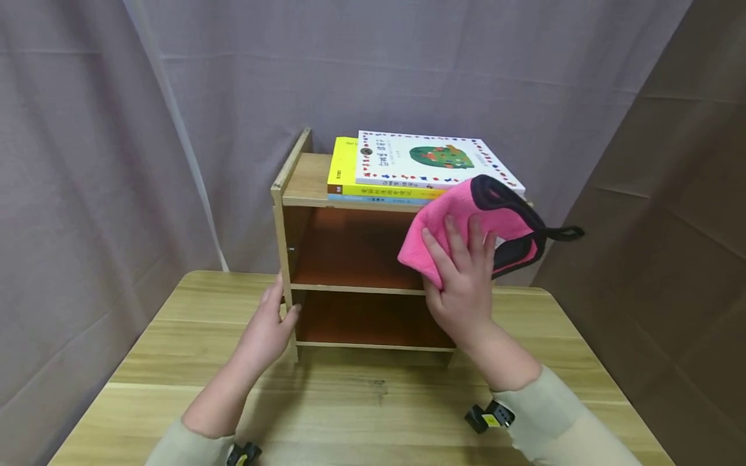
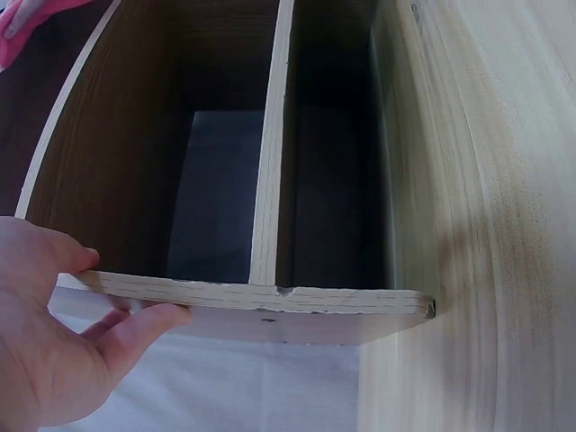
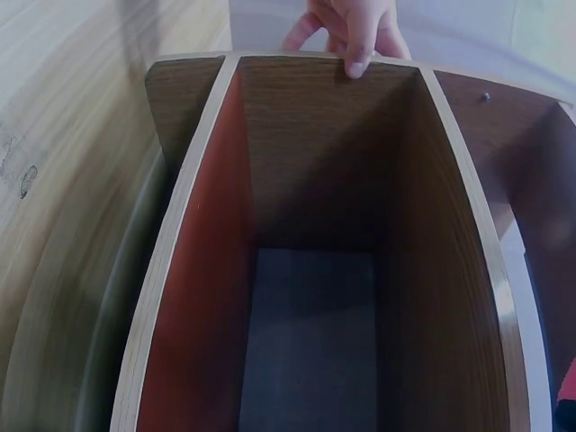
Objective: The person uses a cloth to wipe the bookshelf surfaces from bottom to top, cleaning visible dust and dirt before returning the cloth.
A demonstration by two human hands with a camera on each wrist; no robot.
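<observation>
A small wooden shelf unit [image 1: 358, 289] stands on the table. My left hand [image 1: 271, 327] grips its left side panel, with the thumb on the inner side, as the left wrist view also shows. My right hand [image 1: 466, 294] holds a pink cloth [image 1: 422, 249] with black trim and a black loop at the unit's upper right front. Its fingers spread over the cloth, and the cloth hides much of the right side panel. A white picture book [image 1: 390, 158] lies on a yellow book [image 1: 344, 162] and a blue-spined book [image 1: 373, 199] atop the unit.
The wooden table [image 1: 373, 414] extends around the unit. Grey curtains [image 1: 233, 97] hang behind and to the left, and a brownish drape [image 1: 653, 226] hangs on the right. Black wrist devices [image 1: 489, 416] sit at both cuffs.
</observation>
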